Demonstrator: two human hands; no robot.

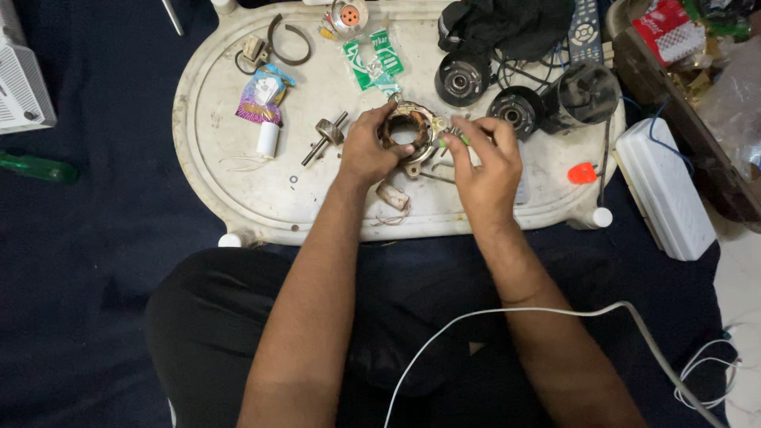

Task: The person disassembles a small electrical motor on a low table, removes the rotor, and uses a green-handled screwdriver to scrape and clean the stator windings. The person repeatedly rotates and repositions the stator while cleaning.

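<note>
On the oval white tray [238, 198] lies a round motor stator [410, 131] with copper-brown windings. My left hand [366, 148] grips its left side, fingers curled over the rim. My right hand [487, 162] is at the stator's right edge, thumb and fingers pinched on small wire ends with green tips [453, 139]. A rotor on a steel shaft [325, 135] lies just left of my left hand. A small cylindrical part with thin wires [391, 196] rests below the stator.
Two black motor housings [462, 78] [517, 111], a black cup-shaped part [587, 93], a remote [585, 32], a green packet [374, 59], a colourful sachet [263, 93], a white roll [268, 139], a white box [664, 190] at right, a green-handled tool [36, 168] on the dark cloth, a white cable [555, 313] over my lap.
</note>
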